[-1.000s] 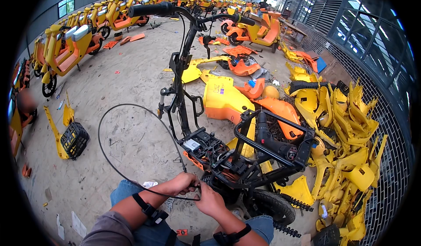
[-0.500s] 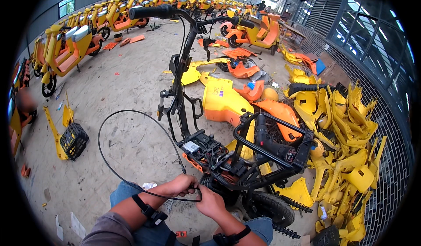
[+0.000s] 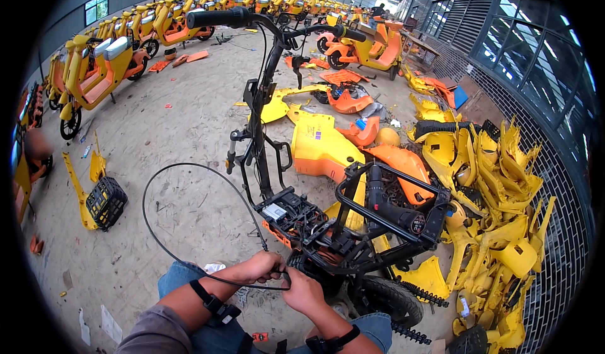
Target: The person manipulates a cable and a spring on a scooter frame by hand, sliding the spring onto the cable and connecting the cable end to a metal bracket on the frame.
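A thin black cable (image 3: pixel 144 196) bends in a wide loop above the floor, left of a stripped scooter frame (image 3: pixel 263 158). My left hand (image 3: pixel 265 267) is closed on the cable near the frame's lower rear part. Close against it, my right hand (image 3: pixel 304 291) grips the cable by its end, thumb and fingers pressed together. The fingertips partly hide what lies between the two hands. Just beyond them are exposed electrical parts (image 3: pixel 277 212) on the frame. Behind the saddle area, a black power tool (image 3: pixel 394 209) rests in the tubular rack (image 3: pixel 343 196).
A heap of yellow plastic panels (image 3: pixel 498 228) lies along the brick wall at right. Yellow and orange covers (image 3: pixel 321 143) are strewn beyond the frame. Rows of yellow scooters (image 3: pixel 104 70) stand at far left. A black basket (image 3: pixel 106 203) lies on the floor at left.
The cable loop has dropped slightly and its left side has shifted a little to the right. Both hands keep their hold in nearly the same place.
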`<state>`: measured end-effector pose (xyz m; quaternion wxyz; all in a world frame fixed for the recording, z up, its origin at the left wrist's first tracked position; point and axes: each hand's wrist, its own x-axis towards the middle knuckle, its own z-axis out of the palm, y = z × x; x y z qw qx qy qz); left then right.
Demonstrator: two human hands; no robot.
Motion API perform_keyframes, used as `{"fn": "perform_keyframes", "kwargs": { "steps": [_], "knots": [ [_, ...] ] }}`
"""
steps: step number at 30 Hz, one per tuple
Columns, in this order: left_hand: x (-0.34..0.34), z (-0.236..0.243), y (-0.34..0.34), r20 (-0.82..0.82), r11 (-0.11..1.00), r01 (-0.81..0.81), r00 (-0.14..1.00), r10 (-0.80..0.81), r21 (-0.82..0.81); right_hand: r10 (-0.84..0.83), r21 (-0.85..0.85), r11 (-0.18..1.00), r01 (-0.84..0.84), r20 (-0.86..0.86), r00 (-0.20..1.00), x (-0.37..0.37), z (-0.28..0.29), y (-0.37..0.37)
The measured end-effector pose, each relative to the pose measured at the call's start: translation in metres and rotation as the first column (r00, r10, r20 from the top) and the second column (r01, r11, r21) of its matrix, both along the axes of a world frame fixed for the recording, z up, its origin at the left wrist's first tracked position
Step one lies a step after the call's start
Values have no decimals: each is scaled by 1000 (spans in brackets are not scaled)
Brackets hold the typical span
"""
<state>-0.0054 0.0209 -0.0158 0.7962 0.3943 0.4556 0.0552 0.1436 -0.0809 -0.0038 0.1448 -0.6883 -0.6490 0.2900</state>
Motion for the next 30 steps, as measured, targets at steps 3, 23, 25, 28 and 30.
{"fn": "perform_keyframes", "kwargs": {
  "steps": [3, 23, 25, 28, 30],
  "knots": [
    [-1, 2, -1, 7, 1000, 8, 1000, -8, 5, -27, 1, 1000, 27, -20, 999, 0, 1, 0],
    [-2, -17, 7, 45, 995, -40, 998, 44, -88, -87, 117, 988, 98, -95, 992, 4, -3, 2],
    [-1, -21, 8, 56, 995, -38, 998, 43, -88, -98, 139, 983, 117, -132, 986, 5, -2, 2],
    [0, -11, 4, 49, 997, -47, 998, 49, -54, -112, 164, 976, 143, -187, 976, 7, -4, 3],
    [4, -6, 2, 23, 998, -62, 998, 62, -28, -115, 181, 972, 152, -202, 973, 10, -5, 3]
  ]
}}
